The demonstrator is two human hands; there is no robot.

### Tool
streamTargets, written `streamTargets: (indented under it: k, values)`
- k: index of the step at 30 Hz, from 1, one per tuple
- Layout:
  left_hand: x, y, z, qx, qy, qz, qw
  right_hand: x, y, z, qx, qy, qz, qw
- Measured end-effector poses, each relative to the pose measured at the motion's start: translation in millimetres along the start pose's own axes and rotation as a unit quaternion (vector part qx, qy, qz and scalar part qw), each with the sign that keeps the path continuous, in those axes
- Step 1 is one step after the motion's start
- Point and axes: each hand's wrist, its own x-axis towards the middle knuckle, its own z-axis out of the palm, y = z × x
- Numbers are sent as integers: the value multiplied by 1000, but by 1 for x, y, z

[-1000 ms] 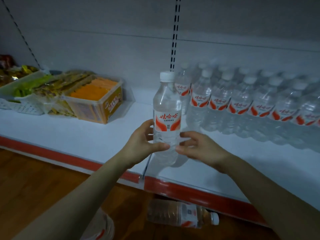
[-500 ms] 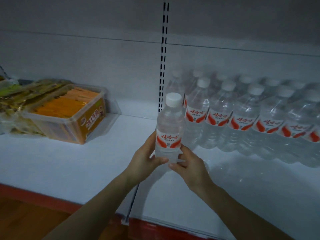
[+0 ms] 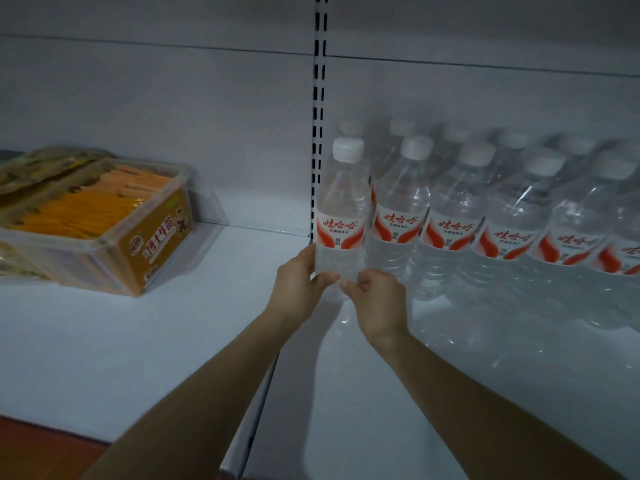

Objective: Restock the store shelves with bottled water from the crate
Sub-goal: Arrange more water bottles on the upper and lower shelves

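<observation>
Your L hand point(image 3: 297, 284) and R hand point(image 3: 379, 301) both pinch the bottle point(image 3: 341, 202) low down, upright mid-frame, just left of the row point(image 3: 457, 209); tub point(image 3: 114, 237) at centre left.

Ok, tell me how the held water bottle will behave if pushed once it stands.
The bottle looks full, so it is probably heavy for its size. It is tall and narrow, so a push near the cap could tip it; pushing low is likely safer. Its thin clear wall may give slightly when squeezed.
</observation>
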Motion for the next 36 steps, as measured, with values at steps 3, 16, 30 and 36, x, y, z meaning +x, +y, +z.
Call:
streamTargets:
  k: [3,16,30,36]
  values:
    - [8,2,5,-1,6,-10,1000,6,1,10,23,42,44,998]
    - [19,9,20,8,47,-67,997,22,-1,32,219,103,200,949]
    - [-85,24,23,6,92,9,996,-63,23,-10,339,24,130,931]
    - [-159,22,25,41,-65,99,992,-133,14,-39,394,27,173,902]
